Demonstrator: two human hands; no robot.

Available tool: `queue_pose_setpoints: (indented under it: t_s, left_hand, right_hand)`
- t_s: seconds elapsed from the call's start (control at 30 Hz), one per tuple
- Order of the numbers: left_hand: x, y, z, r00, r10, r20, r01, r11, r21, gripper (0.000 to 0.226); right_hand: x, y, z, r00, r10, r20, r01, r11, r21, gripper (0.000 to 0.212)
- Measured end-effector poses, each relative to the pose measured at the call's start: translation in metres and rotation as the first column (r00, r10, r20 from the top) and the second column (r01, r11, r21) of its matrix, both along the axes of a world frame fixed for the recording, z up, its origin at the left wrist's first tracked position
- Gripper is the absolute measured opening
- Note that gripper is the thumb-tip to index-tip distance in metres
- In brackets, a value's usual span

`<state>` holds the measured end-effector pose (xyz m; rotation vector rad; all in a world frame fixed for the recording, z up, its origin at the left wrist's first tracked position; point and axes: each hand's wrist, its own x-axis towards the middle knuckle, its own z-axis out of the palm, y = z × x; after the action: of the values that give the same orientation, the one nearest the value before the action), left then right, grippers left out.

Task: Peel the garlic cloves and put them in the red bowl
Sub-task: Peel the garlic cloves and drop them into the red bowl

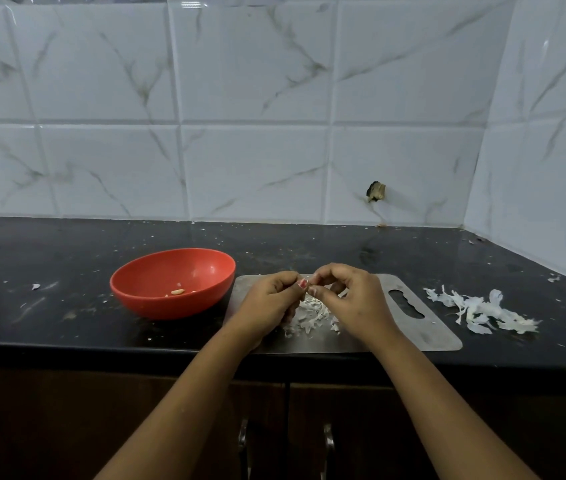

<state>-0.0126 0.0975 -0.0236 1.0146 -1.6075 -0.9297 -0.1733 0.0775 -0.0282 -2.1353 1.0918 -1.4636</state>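
Two peeled cloves [178, 291], perhaps a third scrap, lie in the red bowl [156, 306], which stands on the tabletop [49, 258] to the left of the fingers, near them but apart; the left hand [267, 299] is raised just above the steel board [413, 327], knuckles up, wrist bent, its thumb and curled fingers [288, 277] pinching one end of a garlic clove [306, 286]; the clove sits between the two sets of fingertips and is almost hidden by them; the right hand [354, 296] mirrors the left, fingers curled in a pinch at the clove's other end; the step in hand looks like stripping skin from this one clove; directly below the fingers is a heap of peel [312, 317], and a second heap of skins [482, 311] lies well off to their right; next, I judge, the skin must come fully away, then the bare clove travels left and drops into the bowl
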Motion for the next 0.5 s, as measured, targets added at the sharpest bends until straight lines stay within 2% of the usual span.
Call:
queue_pose_setpoints:
  t_s: [0.1, 0.17, 0.37, 0.5]
  left_hand:
    - [-0.0016, 0.0015, 0.0009, 0.989, 0.102, 0.104, -0.090, 0.989, -0.116, 0.024]
    - [-0.0015, 0.0018, 0.0010, 0.974, 0.163, 0.155, -0.133, 0.973, -0.187, 0.020]
    - [-0.0020, 0.0035, 0.0012, 0.973, 0.203, 0.110, -0.175, 0.959, -0.222, 0.012]
    - [-0.0024, 0.0053, 0.0025, 0.984, 0.167, 0.060, -0.152, 0.969, -0.195, 0.021]
  right_hand:
    - [-0.0008, -0.0010, 0.0021, 0.997, 0.055, 0.048, -0.059, 0.996, 0.071, 0.010]
    - [-0.0005, -0.0019, 0.0016, 1.000, 0.025, -0.003, -0.025, 0.998, 0.056, 0.009]
    - [0.0021, 0.0016, -0.0009, 0.978, -0.081, -0.191, 0.071, 0.996, -0.061, 0.011]
    - [0.0018, 0.0032, 0.0001, 0.985, -0.110, -0.133, 0.100, 0.992, -0.081, 0.009]
